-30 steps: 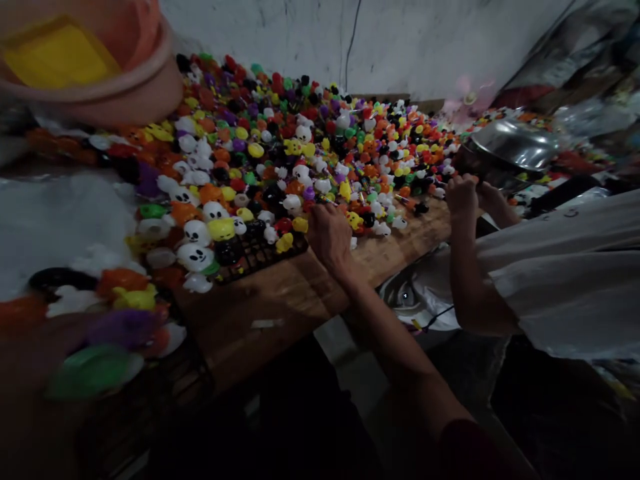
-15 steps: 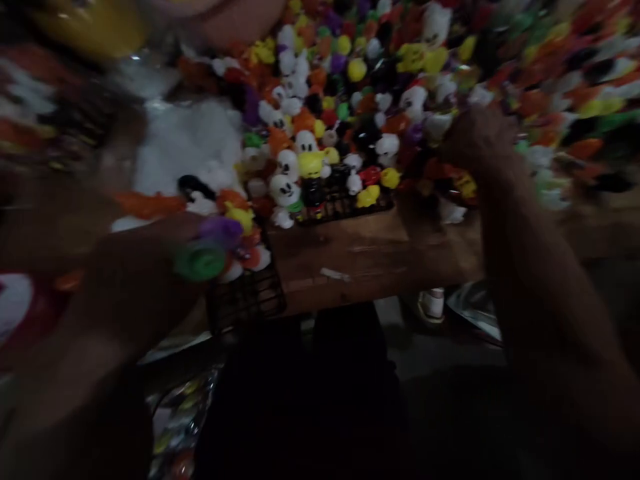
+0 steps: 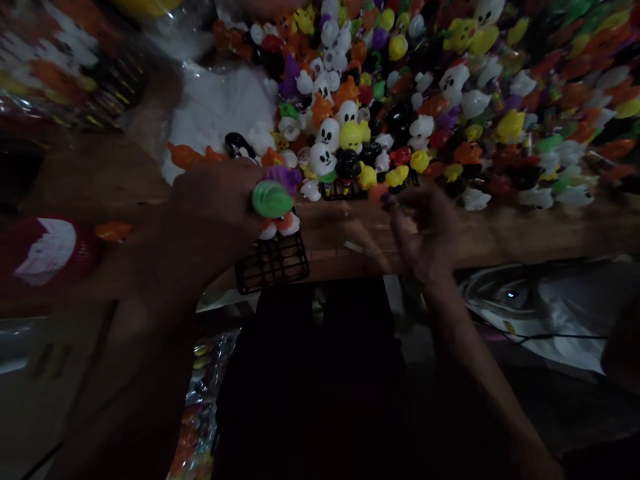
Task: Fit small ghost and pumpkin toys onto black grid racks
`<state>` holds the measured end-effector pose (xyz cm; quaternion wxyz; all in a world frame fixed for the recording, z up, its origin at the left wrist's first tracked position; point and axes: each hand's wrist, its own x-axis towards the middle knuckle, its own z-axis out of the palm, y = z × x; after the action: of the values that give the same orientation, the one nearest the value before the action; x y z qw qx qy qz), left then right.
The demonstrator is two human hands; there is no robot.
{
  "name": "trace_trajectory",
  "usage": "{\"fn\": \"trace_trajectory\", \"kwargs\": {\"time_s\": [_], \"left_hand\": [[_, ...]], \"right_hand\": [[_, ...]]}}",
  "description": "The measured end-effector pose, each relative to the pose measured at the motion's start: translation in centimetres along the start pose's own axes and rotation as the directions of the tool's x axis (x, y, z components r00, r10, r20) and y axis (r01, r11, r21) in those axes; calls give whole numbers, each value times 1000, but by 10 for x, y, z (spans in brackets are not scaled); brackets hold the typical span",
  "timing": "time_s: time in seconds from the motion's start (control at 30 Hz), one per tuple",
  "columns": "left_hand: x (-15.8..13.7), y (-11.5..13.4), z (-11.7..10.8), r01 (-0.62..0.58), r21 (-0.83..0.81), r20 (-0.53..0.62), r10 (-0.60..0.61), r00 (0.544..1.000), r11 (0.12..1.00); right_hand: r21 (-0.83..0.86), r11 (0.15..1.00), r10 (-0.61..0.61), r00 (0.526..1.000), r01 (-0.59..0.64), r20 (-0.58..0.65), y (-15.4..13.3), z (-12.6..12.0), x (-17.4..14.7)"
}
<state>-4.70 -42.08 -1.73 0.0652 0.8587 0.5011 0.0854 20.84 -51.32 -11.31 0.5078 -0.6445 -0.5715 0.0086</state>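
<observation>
My left hand (image 3: 220, 200) is closed around a toy with a ribbed green top (image 3: 273, 199) and a purple part (image 3: 284, 177); its fingers are mostly hidden. Beneath this toy, white and orange figures stand at the back of a black grid rack (image 3: 273, 263). My right hand (image 3: 427, 227) pinches a small orange toy piece (image 3: 377, 193) with a dark end, just above the table edge. Close by, skull-faced white figures (image 3: 323, 160) and a yellow-topped figure (image 3: 354, 135) stand in a second black grid (image 3: 345, 191).
A large heap of colourful plastic toys (image 3: 480, 133) covers the far side of the wooden table (image 3: 330, 230). At left are a white plastic bag (image 3: 220, 100), a red round container (image 3: 55, 250) and a loose orange piece (image 3: 113, 231). Bagged toys (image 3: 200, 407) lie below the table.
My right hand has drawn back from the heap toward the middle, now pinching an orange piece. My left hand has shifted right over the rack with the green-topped toy. The view has swung too.
</observation>
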Motion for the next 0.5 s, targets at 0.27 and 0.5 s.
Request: {"fn": "trace_trajectory", "kwargs": {"time_s": [0.27, 0.5], "left_hand": [[-4, 6, -8, -60, -54, 55, 63, 996, 997], [-8, 2, 2, -179, 16, -96, 180, 979, 984]], "right_hand": [[-511, 860, 132, 967, -2, 218, 16, 30, -39], [-607, 787, 276, 943, -108, 189, 14, 26, -20]]}}
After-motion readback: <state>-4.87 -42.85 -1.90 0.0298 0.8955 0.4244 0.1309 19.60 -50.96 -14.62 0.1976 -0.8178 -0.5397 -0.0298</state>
